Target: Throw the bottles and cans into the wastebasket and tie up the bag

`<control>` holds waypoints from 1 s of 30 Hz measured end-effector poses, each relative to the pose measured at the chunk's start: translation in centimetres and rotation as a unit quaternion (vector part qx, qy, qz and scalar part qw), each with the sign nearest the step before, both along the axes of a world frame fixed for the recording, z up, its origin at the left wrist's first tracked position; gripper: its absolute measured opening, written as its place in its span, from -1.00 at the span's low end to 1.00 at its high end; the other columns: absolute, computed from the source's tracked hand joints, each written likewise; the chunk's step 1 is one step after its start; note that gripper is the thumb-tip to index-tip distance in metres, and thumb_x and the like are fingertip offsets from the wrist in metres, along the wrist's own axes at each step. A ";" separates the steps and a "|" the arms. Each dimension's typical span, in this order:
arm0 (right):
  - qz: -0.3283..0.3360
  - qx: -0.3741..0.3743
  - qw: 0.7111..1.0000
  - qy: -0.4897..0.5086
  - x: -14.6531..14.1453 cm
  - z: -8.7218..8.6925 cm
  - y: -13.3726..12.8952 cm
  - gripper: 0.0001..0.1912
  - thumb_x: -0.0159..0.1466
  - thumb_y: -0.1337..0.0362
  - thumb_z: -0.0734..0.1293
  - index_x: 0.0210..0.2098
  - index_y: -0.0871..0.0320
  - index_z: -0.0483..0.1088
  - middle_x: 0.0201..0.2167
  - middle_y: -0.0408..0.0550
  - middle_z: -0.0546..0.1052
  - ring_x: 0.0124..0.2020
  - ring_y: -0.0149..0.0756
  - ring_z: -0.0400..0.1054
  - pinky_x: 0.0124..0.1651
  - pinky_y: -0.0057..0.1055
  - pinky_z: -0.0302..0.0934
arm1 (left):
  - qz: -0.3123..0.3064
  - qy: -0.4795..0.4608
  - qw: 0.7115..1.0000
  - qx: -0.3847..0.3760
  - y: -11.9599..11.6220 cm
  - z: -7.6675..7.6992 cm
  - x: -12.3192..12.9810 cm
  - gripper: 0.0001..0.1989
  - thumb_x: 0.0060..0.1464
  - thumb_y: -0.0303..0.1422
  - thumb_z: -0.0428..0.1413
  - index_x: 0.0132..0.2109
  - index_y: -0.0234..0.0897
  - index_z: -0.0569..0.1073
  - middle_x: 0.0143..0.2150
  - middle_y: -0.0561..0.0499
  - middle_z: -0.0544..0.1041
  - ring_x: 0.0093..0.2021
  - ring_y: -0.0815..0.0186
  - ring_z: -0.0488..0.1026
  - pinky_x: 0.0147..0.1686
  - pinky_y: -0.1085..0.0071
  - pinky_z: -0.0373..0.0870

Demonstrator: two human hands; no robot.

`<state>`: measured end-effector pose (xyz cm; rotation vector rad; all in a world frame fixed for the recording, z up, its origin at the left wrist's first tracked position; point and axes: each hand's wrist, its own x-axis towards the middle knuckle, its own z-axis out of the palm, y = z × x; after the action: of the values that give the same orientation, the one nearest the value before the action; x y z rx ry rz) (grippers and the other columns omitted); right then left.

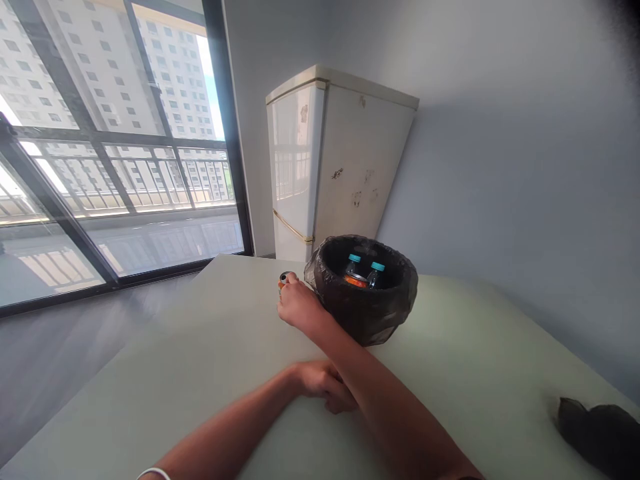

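My right hand (296, 298) reaches across to the left with its fingers wrapped round an orange drink can (281, 283). The can stands at the left side of a round bin lined with a black plastic bag (363, 319), and most of it is hidden by the hand. Inside the bin are two clear bottles with teal caps (355, 257) and another orange can (357, 281). Nearer to me, my left hand (325, 383) rests closed in a fist on the pale green table (235, 347). The right forearm crosses over it and hides part of its fingers.
A dark, crumpled object (600, 430) lies at the table's right front, its kind unclear. Behind the table stands a worn white fridge (345, 153) against the grey wall. Sliding glass doors (125, 160) at the left look onto a railed balcony.
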<state>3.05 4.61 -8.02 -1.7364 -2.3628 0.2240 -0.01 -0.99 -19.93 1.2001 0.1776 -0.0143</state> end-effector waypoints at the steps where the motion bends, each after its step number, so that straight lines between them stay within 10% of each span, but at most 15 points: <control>1: 0.002 0.000 1.000 0.000 0.0 0.1 0.0 -0.71 0.36 0.32 0.28 0.01 0.25 0.52 0.21 0.19 0.35 0.06 -0.14 0.42 0.05 -0.34 0.36 | -0.003 0.000 1.000 0.000 0.0 0.0 0.0 -0.64 -0.12 -0.23 0.36 -0.55 -0.31 0.36 -0.62 0.11 0.24 -0.61 0.47 0.13 -0.59 0.43 0.01; 30: -0.035 -0.013 0.998 0.048 -0.2 0.9 -0.6 -0.73 0.34 0.32 0.32 0.01 0.28 0.46 -0.05 0.22 0.60 -0.04 -0.10 0.56 -0.11 -0.38 0.34 | -0.010 0.008 1.000 0.024 0.4 -0.9 0.1 -0.68 -0.09 -0.19 0.37 -0.45 -0.34 0.46 -0.60 0.08 0.32 -0.61 0.42 0.21 -0.58 0.41 0.10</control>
<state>2.82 4.01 -7.14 -1.7756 -2.2364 0.3208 0.05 -0.55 -20.88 1.2495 0.1801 -0.0378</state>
